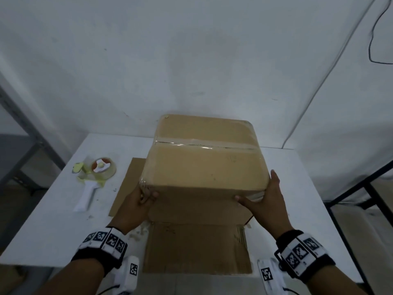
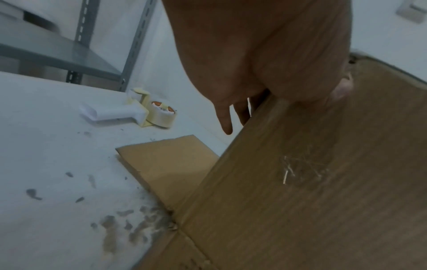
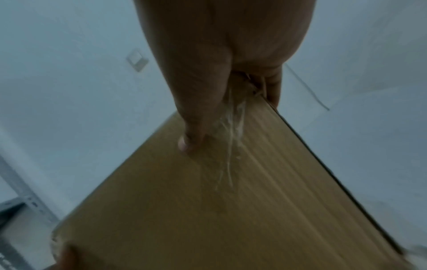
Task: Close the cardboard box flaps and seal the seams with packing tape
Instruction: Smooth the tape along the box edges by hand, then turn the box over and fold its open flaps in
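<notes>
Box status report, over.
Both hands, left and right, grip the box corners. Top seam taped. Tape dispenser idle on table, left side.

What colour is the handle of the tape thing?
White. The tape dispenser handle shows best in the head view.

- The box [image 1: 204,167] is brown corrugated cardboard, matt, with fine ribbing along its side.
- Glossy clear tape [image 1: 204,143] runs over its top seam.
- The tape dispenser [image 1: 93,177] is smooth plastic, white and pale yellow.
- The table [image 1: 53,220] is matt white, smudged with grey marks.
- The shelf frame [image 2: 136,43] is grey metal.
</notes>
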